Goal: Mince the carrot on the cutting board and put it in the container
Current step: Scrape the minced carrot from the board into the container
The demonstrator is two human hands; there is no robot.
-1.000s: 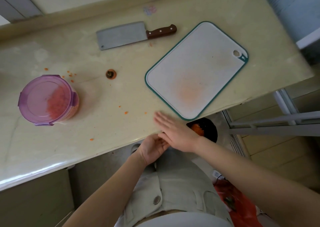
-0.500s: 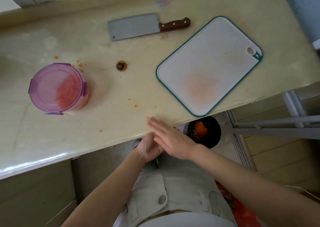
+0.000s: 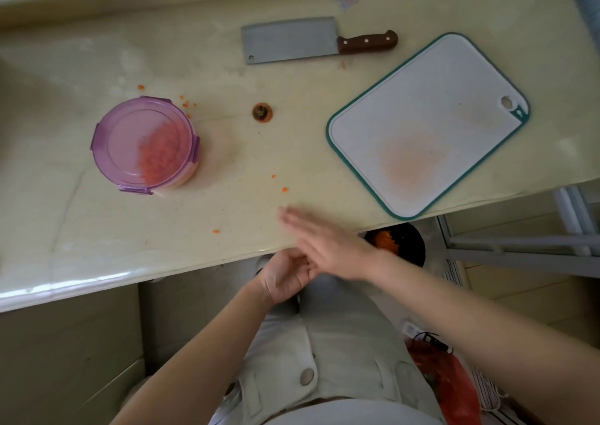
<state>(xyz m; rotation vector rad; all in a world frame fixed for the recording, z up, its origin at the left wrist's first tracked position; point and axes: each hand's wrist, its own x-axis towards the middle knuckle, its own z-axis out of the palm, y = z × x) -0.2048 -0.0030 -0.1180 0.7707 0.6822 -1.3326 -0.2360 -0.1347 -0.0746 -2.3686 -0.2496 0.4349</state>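
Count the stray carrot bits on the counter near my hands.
3: one bit and a second bit beyond the right hand, a third bit left of it. The hand may hide more. Others lie by the container.

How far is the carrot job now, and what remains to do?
Done: minced carrot sits in the lidded container; the cutting board is bare, only stained; the cleaver lies aside. In hand: the flat right hand is at the counter edge above the cupped left hand. Left: stray carrot bits.
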